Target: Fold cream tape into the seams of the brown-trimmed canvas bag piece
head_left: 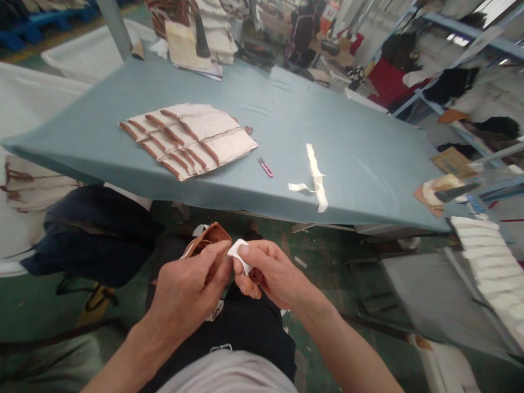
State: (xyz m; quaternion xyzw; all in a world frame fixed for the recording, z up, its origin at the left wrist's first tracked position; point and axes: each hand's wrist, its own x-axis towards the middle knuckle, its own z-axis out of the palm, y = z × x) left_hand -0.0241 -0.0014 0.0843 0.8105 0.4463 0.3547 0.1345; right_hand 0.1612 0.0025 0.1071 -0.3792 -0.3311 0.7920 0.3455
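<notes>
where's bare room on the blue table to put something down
Bare cloth on the table lies right of the white strips, and between the panel stack and the far pile. It is tight between snips and strips. Both hands are below the edge, full.

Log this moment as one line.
left hand: holds brown-trimmed piece | right hand: pinches white strip | table: stacked pieces, pink snips, white tape

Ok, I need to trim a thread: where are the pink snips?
The pink snips lie on the blue table, between the fanned fabric pieces and the white strips.
</notes>
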